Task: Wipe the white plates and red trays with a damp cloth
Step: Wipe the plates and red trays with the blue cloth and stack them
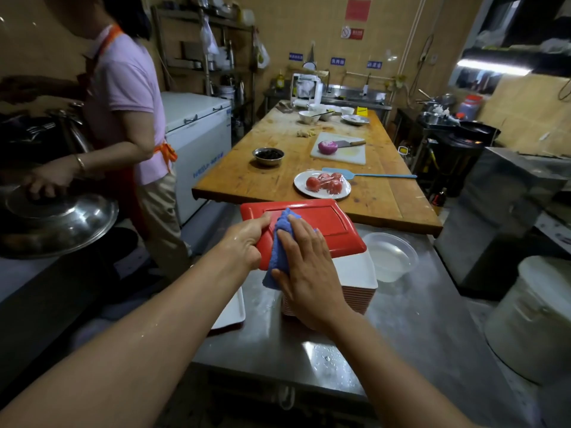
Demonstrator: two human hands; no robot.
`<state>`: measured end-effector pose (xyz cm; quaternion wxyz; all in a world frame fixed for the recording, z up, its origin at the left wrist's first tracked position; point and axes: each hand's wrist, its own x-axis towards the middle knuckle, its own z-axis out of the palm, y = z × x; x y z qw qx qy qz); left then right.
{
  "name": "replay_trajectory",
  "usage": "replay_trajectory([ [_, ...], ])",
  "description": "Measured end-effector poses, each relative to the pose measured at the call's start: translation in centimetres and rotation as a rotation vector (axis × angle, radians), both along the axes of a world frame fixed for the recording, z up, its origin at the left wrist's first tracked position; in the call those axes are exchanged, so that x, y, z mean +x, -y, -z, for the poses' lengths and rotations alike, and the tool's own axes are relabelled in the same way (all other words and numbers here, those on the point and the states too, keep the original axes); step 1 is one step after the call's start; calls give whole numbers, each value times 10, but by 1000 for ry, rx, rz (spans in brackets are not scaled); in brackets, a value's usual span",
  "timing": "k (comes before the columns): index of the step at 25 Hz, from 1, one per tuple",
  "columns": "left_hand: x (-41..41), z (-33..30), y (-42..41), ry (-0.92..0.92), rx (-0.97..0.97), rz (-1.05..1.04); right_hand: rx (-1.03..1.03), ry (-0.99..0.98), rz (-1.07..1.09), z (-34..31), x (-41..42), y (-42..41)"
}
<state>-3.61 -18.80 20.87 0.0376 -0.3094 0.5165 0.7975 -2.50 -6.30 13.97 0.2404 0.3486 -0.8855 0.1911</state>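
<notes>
clear tub [390, 257] on the counter [417, 319] right of centre; left hand [244, 242] grips a glossy red tray [318, 223], right hand [306, 267] lies flat on a blue cloth [282, 242], perhaps damp.

Steel counter [401, 329], tray stack [358, 291], plastic bowl [391, 257]

Left hand [245, 240]: grips red tray [321, 222] edge
Right hand [306, 267]: presses blue cloth [282, 242] onto tray
Underneath: stacked trays [358, 291]
</notes>
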Motion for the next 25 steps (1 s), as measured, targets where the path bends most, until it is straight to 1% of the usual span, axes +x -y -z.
replay_trajectory([
  [5, 5, 12, 21, 3, 65, -14, 77, -19, -100, 3, -3, 2],
  [8, 10, 17, 40, -13, 52, -53, 54, -42, -62, 0, -19, -18],
  [10, 14, 19, 54, -8, 47, -78, -69, 20, -47, 1, -29, -31],
  [12, 20, 20, 64, -25, 57, -86, -250, 201, -63, 4, -33, -33],
  [14, 25, 24, 71, -55, 35, -97, -381, 306, -62, 9, -36, -25],
  [16, 30, 28, 77, -97, -17, -113, -442, 352, -7, 12, -38, -16],
  [19, 39, 30, 95, -175, -103, -162, -418, 447, 89, 13, -42, -1],
  [22, 47, 32, 113, -296, -194, -168, -420, 460, 125, 10, -43, 15],
  [23, 49, 32, 116, -356, -254, -167, -453, 457, 124, 7, -42, 20],
  [24, 49, 32, 120, -413, -356, -157, -487, 469, 121, 5, -41, 25],
  [25, 48, 35, 123, -454, -513, -132, -510, 495, 118, 4, -41, 31],
])
